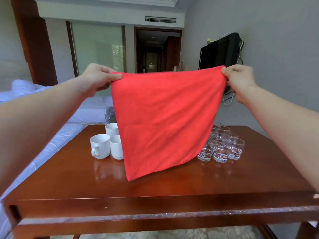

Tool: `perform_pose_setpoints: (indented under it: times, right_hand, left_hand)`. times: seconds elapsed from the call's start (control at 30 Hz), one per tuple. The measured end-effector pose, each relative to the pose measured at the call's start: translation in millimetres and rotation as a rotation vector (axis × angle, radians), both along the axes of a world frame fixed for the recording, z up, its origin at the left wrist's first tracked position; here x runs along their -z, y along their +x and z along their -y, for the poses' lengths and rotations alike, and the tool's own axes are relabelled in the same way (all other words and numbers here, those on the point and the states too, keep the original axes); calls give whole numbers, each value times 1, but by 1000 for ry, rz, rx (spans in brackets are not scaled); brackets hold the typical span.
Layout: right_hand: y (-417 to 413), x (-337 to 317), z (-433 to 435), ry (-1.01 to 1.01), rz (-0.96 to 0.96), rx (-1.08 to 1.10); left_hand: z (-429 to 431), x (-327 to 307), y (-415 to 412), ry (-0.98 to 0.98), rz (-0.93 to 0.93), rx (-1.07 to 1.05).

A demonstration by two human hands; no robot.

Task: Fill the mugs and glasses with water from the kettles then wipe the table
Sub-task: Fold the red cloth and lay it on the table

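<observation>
Fingers (114,77) of the left hand (96,78) and the right hand (240,81) are pinching the upper corners of the red cloth (165,118). It is hanging spread, top edge running left to right, directly above the counter (172,188), between the mugs (100,145) and glasses (222,149). Neither hand is sitting nearer the counter.

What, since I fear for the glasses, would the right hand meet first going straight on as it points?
Only the red cloth it pinches; the right hand points forward, apparently well above the glasses.
</observation>
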State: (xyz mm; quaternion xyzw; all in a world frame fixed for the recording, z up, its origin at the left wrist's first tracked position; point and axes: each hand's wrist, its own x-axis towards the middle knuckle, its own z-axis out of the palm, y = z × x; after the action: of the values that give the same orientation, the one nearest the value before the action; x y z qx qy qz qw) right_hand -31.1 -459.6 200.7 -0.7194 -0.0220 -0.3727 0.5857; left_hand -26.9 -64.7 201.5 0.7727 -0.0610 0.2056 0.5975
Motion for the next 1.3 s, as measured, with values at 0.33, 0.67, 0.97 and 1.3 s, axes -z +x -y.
perform_pose_setpoints:
  times: [0.33,0.67,0.97,1.3]
  right_hand:
    - [-9,-19,-6,-73,15,-6]
    - [-11,-10,-9,-18,-61,-3]
    - [4,3,-8,32,-109,0]
    - [-12,7,-11,42,-141,-22]
  left_hand:
    - [4,-17,1,-53,21,-19]
    - [8,-8,2,-69,-56,-35]
    - [13,-4,18,-123,-45,-41]
    - [10,-1,0,-100,-14,-18]
